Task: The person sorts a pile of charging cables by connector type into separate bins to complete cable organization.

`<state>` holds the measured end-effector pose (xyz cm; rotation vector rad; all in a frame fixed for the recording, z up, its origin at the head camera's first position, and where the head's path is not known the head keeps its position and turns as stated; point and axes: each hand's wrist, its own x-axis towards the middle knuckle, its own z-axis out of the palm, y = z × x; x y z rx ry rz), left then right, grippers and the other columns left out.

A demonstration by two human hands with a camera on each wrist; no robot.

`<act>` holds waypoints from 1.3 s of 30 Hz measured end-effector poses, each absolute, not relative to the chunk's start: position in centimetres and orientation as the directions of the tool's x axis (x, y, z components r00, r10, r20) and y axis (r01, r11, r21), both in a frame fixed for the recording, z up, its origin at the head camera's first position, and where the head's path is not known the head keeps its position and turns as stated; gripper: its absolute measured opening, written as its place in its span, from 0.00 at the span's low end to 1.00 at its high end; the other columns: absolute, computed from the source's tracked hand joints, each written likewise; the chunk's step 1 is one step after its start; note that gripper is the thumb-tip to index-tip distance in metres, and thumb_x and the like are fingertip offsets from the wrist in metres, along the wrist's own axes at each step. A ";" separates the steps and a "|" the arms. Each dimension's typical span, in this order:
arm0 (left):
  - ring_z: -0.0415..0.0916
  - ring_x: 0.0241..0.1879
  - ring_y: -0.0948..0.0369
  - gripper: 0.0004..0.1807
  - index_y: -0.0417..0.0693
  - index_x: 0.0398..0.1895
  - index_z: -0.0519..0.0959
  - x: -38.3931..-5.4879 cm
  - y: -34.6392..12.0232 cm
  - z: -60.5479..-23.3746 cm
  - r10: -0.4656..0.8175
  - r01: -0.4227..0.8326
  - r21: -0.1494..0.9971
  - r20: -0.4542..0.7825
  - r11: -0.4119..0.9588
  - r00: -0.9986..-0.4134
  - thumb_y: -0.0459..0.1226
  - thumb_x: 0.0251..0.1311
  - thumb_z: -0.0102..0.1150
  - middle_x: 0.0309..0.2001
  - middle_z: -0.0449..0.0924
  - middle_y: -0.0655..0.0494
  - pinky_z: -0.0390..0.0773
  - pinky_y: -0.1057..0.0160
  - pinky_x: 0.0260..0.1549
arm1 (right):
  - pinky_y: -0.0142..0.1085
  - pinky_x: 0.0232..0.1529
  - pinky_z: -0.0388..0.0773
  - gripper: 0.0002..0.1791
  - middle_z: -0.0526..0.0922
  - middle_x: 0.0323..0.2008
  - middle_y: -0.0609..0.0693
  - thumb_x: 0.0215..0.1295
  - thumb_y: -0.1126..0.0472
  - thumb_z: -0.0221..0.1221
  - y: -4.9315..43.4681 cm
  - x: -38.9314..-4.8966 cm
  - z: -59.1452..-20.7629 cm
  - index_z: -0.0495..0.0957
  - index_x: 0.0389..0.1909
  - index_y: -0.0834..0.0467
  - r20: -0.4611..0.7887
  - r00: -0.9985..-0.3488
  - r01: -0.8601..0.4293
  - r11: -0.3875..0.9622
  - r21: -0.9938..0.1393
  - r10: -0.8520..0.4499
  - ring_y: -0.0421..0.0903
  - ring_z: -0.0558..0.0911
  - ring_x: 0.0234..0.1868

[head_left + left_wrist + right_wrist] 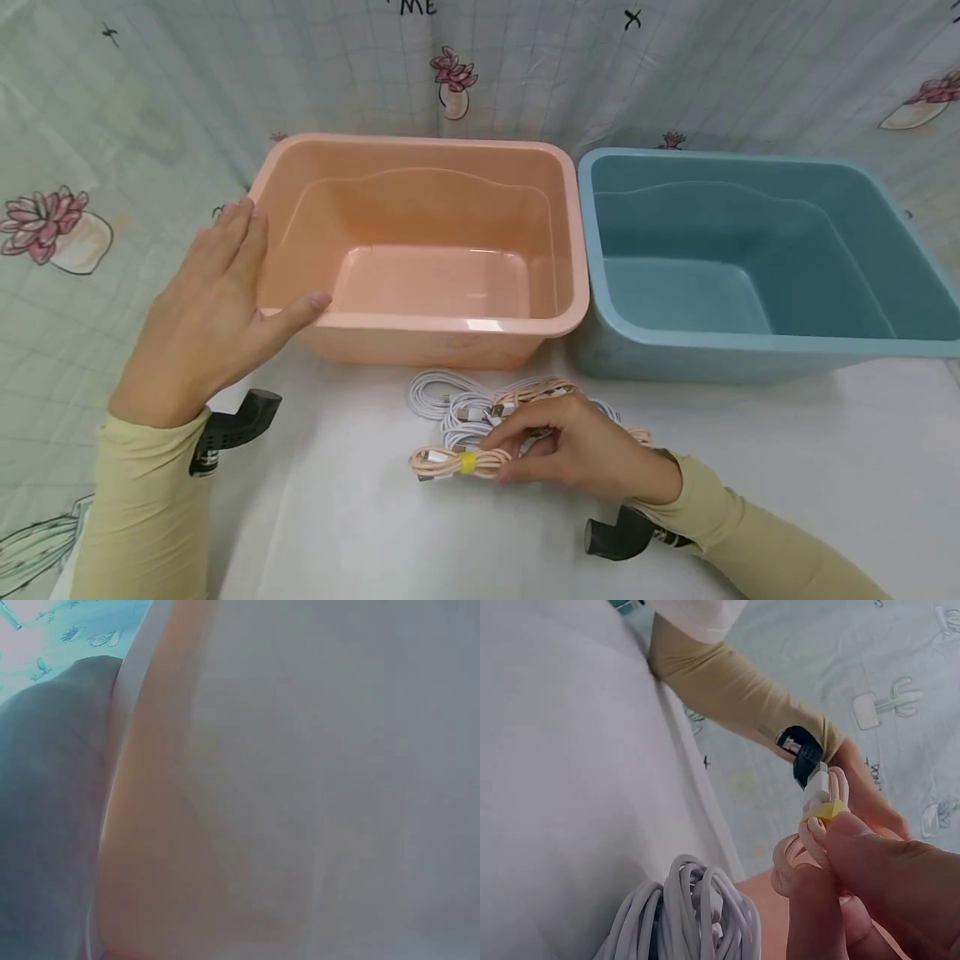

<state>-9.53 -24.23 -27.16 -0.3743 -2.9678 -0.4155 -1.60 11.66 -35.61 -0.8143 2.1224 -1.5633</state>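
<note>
My right hand (585,450) pinches a bundled peach USB cable (459,463) between thumb and fingers, and a yellow tie wraps its middle. In the right wrist view, the white plug of this peach cable (819,787) points upward above the fingertips. Just behind the hand lies a pile of coiled white cables (438,398), with another peach cable (551,387) among them. My left hand (206,308) rests on the front left corner of a peach plastic bin (450,325), fingers straight along its left side and thumb over the front rim.
A blue plastic bin (750,340) stands to the right of the peach one, their rims close together. Both stand at the back of a white-covered table (390,533). Behind them hangs a patterned curtain (525,75), which also runs along the left side.
</note>
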 end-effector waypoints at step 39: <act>0.34 0.80 0.45 0.54 0.46 0.78 0.37 -9.7 -24.4 -27.2 0.235 0.269 0.276 0.149 0.923 -0.960 0.65 0.61 0.48 0.80 0.34 0.47 0.41 0.43 0.78 | 0.27 0.19 0.75 0.18 0.87 0.45 0.50 0.50 0.62 0.72 13.3 -2.5 -32.9 0.85 0.45 0.55 -0.087 -0.802 -0.019 0.171 -0.985 -0.591 0.31 0.74 0.18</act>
